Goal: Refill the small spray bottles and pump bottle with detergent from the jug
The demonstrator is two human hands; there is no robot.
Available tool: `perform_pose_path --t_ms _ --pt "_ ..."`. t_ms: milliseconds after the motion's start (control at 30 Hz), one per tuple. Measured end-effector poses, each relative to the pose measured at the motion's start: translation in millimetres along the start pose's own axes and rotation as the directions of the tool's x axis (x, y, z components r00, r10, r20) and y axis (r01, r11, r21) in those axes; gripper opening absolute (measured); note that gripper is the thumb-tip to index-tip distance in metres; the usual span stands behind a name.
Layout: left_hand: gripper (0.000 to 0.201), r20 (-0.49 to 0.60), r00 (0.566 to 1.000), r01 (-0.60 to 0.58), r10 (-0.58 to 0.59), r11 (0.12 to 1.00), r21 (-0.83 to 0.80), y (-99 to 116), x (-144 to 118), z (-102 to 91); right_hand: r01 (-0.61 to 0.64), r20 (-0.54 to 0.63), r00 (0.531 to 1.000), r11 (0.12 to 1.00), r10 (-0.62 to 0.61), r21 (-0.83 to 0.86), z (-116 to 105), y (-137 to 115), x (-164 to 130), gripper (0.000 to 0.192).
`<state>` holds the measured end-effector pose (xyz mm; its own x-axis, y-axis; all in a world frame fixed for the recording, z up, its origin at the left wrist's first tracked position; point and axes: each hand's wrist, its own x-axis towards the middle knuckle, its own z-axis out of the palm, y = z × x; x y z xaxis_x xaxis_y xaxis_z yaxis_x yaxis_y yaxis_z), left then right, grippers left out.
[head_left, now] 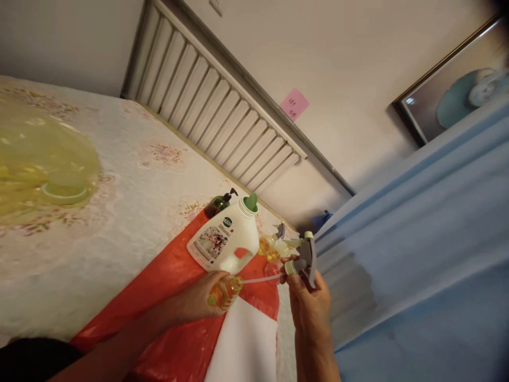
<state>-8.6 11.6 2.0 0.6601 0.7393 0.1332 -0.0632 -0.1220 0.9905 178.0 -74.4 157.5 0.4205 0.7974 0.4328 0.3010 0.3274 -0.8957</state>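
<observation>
Bed (pixel 131 212) with a floral quilted cover is carrying the work, a red plastic sheet (pixel 175 276) lying over its near corner, slatted headboard (pixel 214 106) behind, blue fabric (pixel 417 254) filling the right. Left hand (pixel 207 300) is closing round a small amber spray bottle (pixel 225 292) resting low on the red sheet, just in front of a white detergent jug (pixel 226 241). Right hand (pixel 308 302) is pinching the grey trigger sprayer head (pixel 304 257), lifted clear of the bottle, its thin dip tube (pixel 260 279) still running back to the neck. Judging by looks: bottle is light, thin-walled, probably slick if wet, so grip the body and don't squeeze; hold the head by its collar, since the tube looks floppy and will be dripping. A dark green pump bottle (pixel 218 203) is sitting behind the jug, mostly hidden. Another sprayer bottle (pixel 272 246) beside the jug is partly masked by the right hand. Yellow translucent thing (pixel 43 164) at left is too blurred to identify.
</observation>
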Motion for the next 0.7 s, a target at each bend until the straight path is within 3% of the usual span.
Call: perform_pose_path --t_ms 167,433,700 --pt "0.057 0.013 0.999 -0.037 0.036 0.999 0.025 4.7 -0.3 -0.4 -0.083 0.077 0.993 0.994 0.088 -0.068 13.5 29.8 -9.0 0.032" --pt "0.058 0.009 0.993 -0.116 0.115 0.992 0.053 -8.6 5.2 1.7 -0.16 0.22 0.956 0.973 0.194 -0.167 31.4 73.8 -30.7 0.033" --pt "0.061 0.004 0.994 -0.106 0.106 0.993 0.045 -16.0 6.1 2.7 -0.191 0.254 0.935 0.954 0.248 -0.23 29.5 80.4 -33.1 0.034"
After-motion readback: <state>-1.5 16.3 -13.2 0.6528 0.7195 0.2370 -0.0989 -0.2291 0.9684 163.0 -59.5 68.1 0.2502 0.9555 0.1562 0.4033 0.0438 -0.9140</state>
